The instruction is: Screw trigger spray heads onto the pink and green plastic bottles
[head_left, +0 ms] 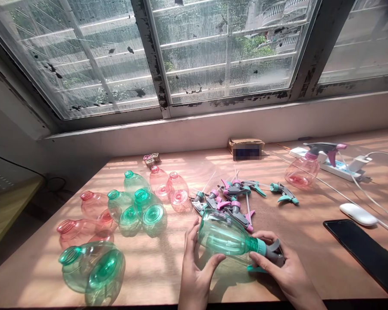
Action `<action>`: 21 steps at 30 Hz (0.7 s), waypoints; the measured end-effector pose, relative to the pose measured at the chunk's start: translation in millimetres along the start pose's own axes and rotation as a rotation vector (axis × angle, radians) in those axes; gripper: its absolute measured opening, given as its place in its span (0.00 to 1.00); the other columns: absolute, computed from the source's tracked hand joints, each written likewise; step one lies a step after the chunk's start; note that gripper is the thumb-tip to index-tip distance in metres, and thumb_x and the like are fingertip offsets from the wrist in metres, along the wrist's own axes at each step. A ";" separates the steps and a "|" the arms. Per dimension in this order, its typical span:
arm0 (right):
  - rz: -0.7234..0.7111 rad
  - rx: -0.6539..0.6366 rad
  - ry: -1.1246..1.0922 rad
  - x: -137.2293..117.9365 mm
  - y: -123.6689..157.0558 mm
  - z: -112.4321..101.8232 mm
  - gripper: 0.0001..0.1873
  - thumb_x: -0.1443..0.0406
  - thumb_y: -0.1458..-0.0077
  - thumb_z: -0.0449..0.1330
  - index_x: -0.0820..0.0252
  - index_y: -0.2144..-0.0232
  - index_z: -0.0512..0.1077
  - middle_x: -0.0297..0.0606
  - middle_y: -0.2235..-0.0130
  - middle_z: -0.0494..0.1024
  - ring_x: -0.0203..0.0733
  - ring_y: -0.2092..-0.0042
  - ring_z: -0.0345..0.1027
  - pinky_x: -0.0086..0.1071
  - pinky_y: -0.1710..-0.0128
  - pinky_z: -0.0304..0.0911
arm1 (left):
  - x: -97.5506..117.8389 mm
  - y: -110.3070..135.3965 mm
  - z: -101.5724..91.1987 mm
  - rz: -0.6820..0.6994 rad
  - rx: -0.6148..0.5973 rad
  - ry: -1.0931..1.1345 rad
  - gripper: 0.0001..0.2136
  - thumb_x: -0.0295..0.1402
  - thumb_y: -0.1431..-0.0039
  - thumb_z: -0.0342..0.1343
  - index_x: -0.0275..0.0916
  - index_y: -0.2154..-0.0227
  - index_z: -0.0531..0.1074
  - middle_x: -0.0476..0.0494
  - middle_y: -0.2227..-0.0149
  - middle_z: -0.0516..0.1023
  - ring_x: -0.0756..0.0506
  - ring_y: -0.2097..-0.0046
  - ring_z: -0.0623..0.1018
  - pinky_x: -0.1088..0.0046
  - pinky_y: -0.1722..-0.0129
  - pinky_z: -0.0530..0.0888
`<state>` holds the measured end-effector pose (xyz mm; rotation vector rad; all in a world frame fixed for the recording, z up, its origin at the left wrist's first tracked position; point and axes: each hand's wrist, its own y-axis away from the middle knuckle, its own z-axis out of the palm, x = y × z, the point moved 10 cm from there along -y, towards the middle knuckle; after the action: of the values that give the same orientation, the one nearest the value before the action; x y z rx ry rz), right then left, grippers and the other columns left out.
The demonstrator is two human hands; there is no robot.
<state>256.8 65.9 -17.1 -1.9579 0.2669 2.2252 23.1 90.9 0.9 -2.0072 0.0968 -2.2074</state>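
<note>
A clear green spray bottle [224, 232] lies sideways between my hands, its base to the left and its neck to the right. My left hand [197, 262] is closed around the base end, thumb in front and fingers behind. With thumb and fingers, my right hand [278, 267] grips the grey and teal trigger sprayer head [271, 252] seated on the bottle's neck. Part of the teal trigger shows under my right thumb. Just behind the bottle is a pile of loose pink, grey and teal sprayer heads [236, 189] with thin tubes.
Several open pink and green bottles [148, 211] stand on the left of the wooden table. At right are a pink bottle with a sprayer [302, 170], a power strip [342, 168], cables, a white case [358, 214] and a black phone [365, 249]. A cardboard box [245, 142] sits by the wall.
</note>
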 end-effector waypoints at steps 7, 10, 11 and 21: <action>-0.006 0.009 -0.016 0.1 -0.3 -2.5 0.16 0.57 0.53 0.74 0.53 0.62 0.79 0.31 0.69 0.80 0.40 0.73 0.74 0.28 0.73 0.72 | 0.1 1.7 -1.8 0.040 0.005 0.018 0.33 0.36 0.50 0.73 0.50 0.40 0.69 0.42 0.31 0.63 0.32 0.30 0.63 0.55 0.30 0.60; -0.020 -0.014 0.031 -1.7 0.6 2.2 0.16 0.56 0.54 0.74 0.54 0.63 0.79 0.33 0.68 0.81 0.43 0.71 0.75 0.29 0.72 0.72 | 1.4 2.0 1.0 0.005 -0.025 0.047 0.35 0.41 0.46 0.71 0.48 0.38 0.65 0.39 0.31 0.63 0.32 0.31 0.64 0.55 0.33 0.63; -0.018 -0.023 0.039 -1.9 0.9 4.2 0.17 0.55 0.54 0.74 0.54 0.63 0.79 0.33 0.69 0.82 0.44 0.70 0.75 0.29 0.71 0.73 | 1.5 1.8 0.4 -0.006 -0.019 0.043 0.34 0.42 0.45 0.70 0.48 0.37 0.65 0.38 0.31 0.64 0.32 0.31 0.64 0.54 0.33 0.63; 0.010 0.045 -0.039 0.8 0.3 -4.3 0.18 0.54 0.53 0.74 0.53 0.62 0.78 0.30 0.69 0.79 0.41 0.73 0.74 0.31 0.73 0.73 | -6.9 -1.4 -0.3 0.006 -0.045 -0.016 0.31 0.33 0.44 0.69 0.52 0.38 0.66 0.41 0.30 0.63 0.33 0.32 0.65 0.52 0.32 0.63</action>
<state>260.8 64.6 -18.4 -1.8923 0.3196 2.2403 23.3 93.3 -5.7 -2.0442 0.1515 -2.2051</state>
